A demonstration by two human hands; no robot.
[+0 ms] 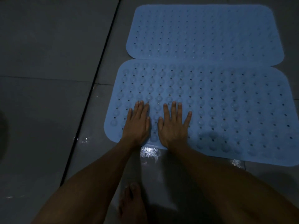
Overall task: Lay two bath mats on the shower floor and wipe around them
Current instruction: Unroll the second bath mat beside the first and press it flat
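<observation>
Two light blue rubber bath mats with rows of small holes and suction bumps lie flat on the grey tiled floor, long edges touching. The far mat (205,33) is at the top right. The near mat (226,107) lies just below it. My left hand (137,123) rests palm down on the near mat's left front part, fingers spread and flat. Beside it, my right hand (174,125) also lies flat on the same mat, fingers apart. Neither hand holds anything.
A dark straight groove (97,78) runs diagonally across the grey floor left of the mats. Wet shiny patches (149,151) show on the tile at the near mat's front edge. My bare foot (131,202) stands on the floor below my hands.
</observation>
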